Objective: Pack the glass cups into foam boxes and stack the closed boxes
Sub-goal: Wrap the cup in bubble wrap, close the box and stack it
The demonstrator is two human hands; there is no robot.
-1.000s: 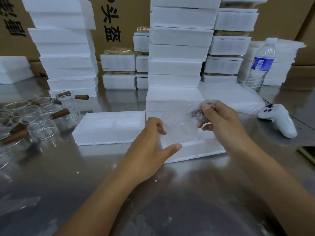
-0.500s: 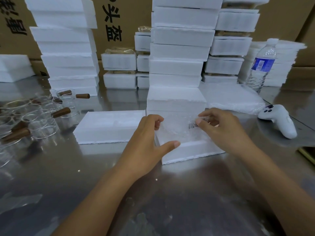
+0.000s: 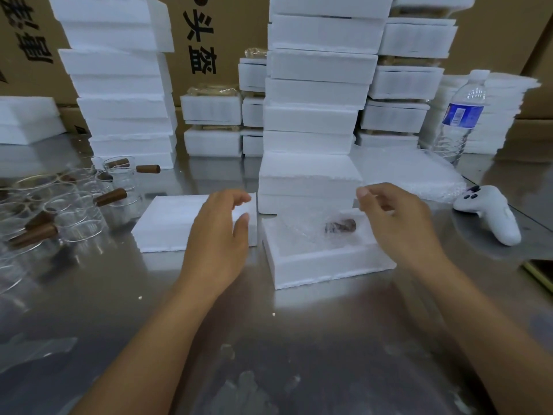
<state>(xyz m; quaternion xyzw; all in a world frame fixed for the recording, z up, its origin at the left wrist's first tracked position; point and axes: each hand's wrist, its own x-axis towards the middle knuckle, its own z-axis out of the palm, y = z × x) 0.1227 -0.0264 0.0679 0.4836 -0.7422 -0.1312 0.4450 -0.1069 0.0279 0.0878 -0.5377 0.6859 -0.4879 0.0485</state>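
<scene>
An open white foam box (image 3: pixel 326 265) lies on the steel table in front of me. In its hollow rests a glass cup wrapped in clear bubble film (image 3: pixel 317 227), its brown wooden handle showing through. My left hand (image 3: pixel 220 232) hovers just left of the box with loosely curled fingers, holding nothing, over the edge of a flat foam lid (image 3: pixel 167 223). My right hand (image 3: pixel 395 220) hovers at the box's right side, fingers relaxed and empty. Several bare glass cups with wooden handles (image 3: pixel 68 205) stand at the left.
Tall stacks of closed foam boxes (image 3: pixel 314 115) rise right behind the open box, and another stack (image 3: pixel 122 94) stands at back left. A water bottle (image 3: pixel 457 118), a sheet of bubble film (image 3: pixel 410 172) and a white controller (image 3: pixel 490 214) sit at the right. Cardboard cartons form the backdrop.
Both hands lowered the wrapped cup into the foam box, then let go and drew apart, the left one to the left and the right one to the right.
</scene>
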